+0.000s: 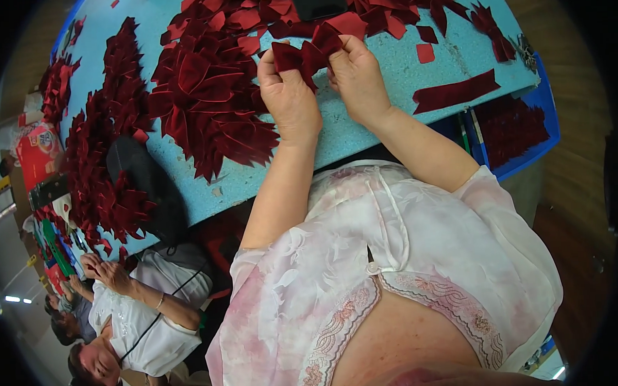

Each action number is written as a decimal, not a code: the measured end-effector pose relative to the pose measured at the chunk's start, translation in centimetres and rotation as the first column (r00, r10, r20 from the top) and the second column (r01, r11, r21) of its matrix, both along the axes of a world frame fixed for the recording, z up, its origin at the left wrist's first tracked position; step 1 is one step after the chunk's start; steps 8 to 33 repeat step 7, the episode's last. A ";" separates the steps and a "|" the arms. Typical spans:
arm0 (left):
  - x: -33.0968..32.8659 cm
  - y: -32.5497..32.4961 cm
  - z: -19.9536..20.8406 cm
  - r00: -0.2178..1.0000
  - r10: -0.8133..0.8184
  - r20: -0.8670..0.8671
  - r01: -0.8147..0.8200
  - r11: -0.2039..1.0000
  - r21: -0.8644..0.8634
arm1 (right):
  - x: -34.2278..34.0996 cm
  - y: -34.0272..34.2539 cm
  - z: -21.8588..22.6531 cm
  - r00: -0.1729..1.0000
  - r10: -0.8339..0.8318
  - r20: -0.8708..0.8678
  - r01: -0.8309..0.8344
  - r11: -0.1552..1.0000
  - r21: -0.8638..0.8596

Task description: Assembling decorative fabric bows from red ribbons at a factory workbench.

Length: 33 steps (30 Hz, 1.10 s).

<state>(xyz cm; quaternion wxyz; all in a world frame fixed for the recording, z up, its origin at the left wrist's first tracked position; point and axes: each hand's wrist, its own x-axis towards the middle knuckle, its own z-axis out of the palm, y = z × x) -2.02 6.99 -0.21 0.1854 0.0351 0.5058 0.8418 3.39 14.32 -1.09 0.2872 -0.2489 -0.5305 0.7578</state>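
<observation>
Between my two hands is a dark red velvet bow (pixel 311 57), held up over the near part of the blue table (pixel 347 123). My left hand (pixel 289 102) pinches its left loop between thumb and fingers. At the other loop, my right hand (pixel 359 79) is closed on the velvet in the same way. A tail of the bow hangs down between the hands. Just left of my left hand lies a big heap of dark red velvet bows (pixel 207 108). To the right of my right hand, a flat velvet strip (pixel 455 91) rests near the table edge.
Red fabric pieces (pixel 248 18) cover the far table around a black phone (pixel 318 2). More bows (pixel 93 160) are piled at left beside a black bag (pixel 145 188). A blue bin (pixel 519 160) with red velvet stands at right. A co-worker (pixel 150 321) sits at lower left.
</observation>
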 end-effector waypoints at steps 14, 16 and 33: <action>-0.1 -0.3 -0.3 0.990 -0.129 -0.050 0.132 0.990 0.058 | 0.1 -0.1 0.1 0.989 0.025 -0.144 -0.027 1.000 -0.010; -0.1 -0.3 -0.3 0.990 -0.129 -0.050 0.132 0.990 0.058 | 0.1 -0.1 0.1 0.989 0.025 -0.144 -0.027 1.000 -0.010; -0.1 -0.3 -0.3 0.990 -0.129 -0.050 0.132 0.990 0.058 | 0.1 -0.1 0.1 0.989 0.025 -0.144 -0.027 1.000 -0.010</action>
